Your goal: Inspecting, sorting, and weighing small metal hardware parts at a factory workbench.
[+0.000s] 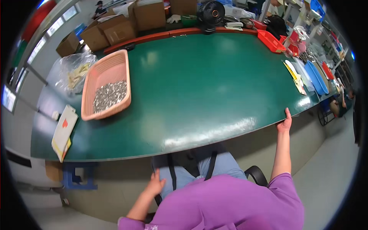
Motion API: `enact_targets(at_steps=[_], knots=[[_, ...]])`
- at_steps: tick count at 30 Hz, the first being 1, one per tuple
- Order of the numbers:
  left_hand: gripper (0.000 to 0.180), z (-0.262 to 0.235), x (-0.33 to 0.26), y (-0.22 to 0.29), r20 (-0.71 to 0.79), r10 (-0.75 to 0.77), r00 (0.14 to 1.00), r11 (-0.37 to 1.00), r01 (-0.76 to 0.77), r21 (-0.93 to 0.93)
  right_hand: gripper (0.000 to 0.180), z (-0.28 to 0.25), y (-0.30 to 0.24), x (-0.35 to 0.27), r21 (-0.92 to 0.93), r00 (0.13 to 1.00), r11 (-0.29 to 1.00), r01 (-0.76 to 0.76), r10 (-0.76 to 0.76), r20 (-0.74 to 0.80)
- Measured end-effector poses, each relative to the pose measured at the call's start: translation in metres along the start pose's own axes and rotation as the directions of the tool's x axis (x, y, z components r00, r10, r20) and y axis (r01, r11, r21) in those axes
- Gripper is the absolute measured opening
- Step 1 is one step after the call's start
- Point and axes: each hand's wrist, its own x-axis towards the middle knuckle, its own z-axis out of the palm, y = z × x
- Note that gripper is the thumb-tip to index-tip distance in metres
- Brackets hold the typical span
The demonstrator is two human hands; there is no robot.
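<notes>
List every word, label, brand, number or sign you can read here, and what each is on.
Purple shirt: small white lettering at the picture's lower edge, partly cut off; I don't copy out wording.
Pale folded piece at the left of the green table: a red heart sign, no legible word.
Black fan: an orange mark, too small to make out.
Cardboard boxes: nothing legible.

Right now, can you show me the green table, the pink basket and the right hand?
Green table (203, 84): head view, on the bare middle of its top.
Pink basket (107, 71): head view, on its bare inside.
Right hand (284, 124): head view, on its middle.
</notes>
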Motion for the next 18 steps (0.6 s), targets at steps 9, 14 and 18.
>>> enact_targets(at_steps=[9,14,18], knots=[[0.026,-0.149,-0.095,0.143,-0.948,0.215,0.235,0.769,-0.639,0.016,0.035,-0.005,0.007,-0.001,0.078,0.998,0.995,-0.059,0.061,-0.030],[0.054,-0.215,-0.030,0.162,-0.970,0.214,-0.115,0.975,-0.029,0.218,0.039,-0.007,0.009,-0.005,0.075,0.998,0.995,-0.063,0.061,0.027],[0.044,-0.233,0.014,0.182,-0.987,0.141,0.078,0.985,0.094,0.148,0.037,-0.005,0.009,-0.008,0.089,0.996,0.993,-0.081,0.077,0.048]])
